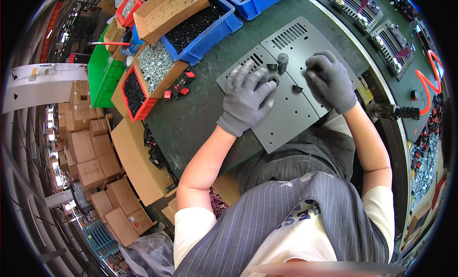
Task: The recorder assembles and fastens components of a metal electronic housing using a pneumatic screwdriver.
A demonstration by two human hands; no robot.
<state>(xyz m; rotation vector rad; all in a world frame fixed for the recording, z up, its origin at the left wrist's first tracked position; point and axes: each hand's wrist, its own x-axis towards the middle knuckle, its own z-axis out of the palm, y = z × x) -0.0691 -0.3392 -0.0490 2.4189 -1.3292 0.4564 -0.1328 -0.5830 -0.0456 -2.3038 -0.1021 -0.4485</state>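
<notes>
Two grey sheet-metal panels with slots and small holes, a nearer panel (291,117) and a farther panel (305,48), lie edge to edge under my hands. My left hand (245,98), in a grey glove, rests on the nearer panel with fingers spread. Its thumb tip is beside a round black rubber foot (273,80). My right hand (331,81), gloved too, is over the farther panel, fingers bent, with a gap between thumb and forefinger and nothing visible there. Loose black rubber feet lie between my hands, including a tall one (282,58) and a small one (297,88).
Left of the panels stand a blue bin (200,36) of black parts, a carton of screws (155,64) and a red bin (134,93). Small red-black parts (181,86) lie beside them. A power driver (393,111) with an orange coiled hose lies at the right.
</notes>
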